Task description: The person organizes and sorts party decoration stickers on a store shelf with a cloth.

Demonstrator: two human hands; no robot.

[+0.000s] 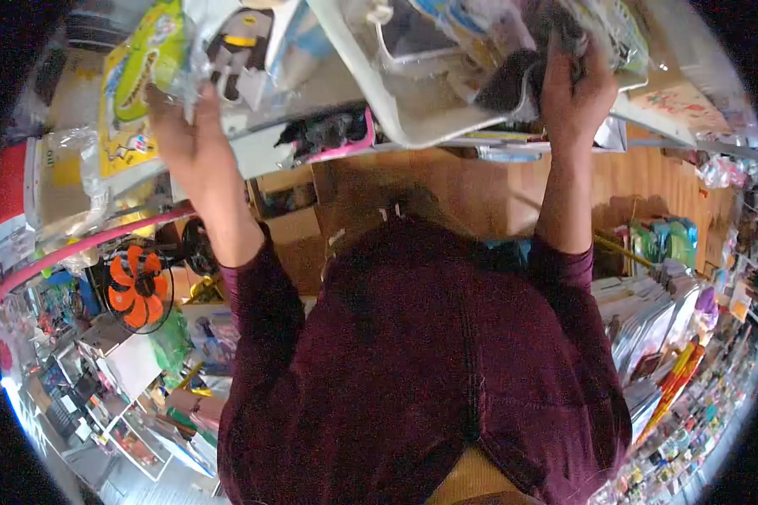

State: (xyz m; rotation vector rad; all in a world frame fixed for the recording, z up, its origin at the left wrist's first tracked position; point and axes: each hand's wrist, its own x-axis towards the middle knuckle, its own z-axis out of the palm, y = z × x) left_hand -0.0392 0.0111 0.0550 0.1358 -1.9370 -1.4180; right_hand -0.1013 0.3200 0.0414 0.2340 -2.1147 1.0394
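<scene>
My left hand point(195, 147) reaches over the table at the upper left, its fingers apart and slightly blurred. It is right at the edge of a green and yellow packet point(147, 71) with a toothy cartoon crocodile. Just beyond its fingertips is a grey Batman-figure item point(240, 55) in clear plastic. At the upper right, my right hand point(577, 88) is inside a white plastic tray point(379, 105), its fingers curled around a dark item point(571, 34) whose kind I cannot tell. A black, soft-looking piece point(507, 82) lies beside that hand.
Packets in clear wrap surround the tray. A pink-edged item point(345, 143) shows below the table edge. Behind on the left stands an orange-bladed fan point(136, 288). Stacked papers and packets point(657, 316) fill the right side, and a wooden panel point(472, 181) is under the table.
</scene>
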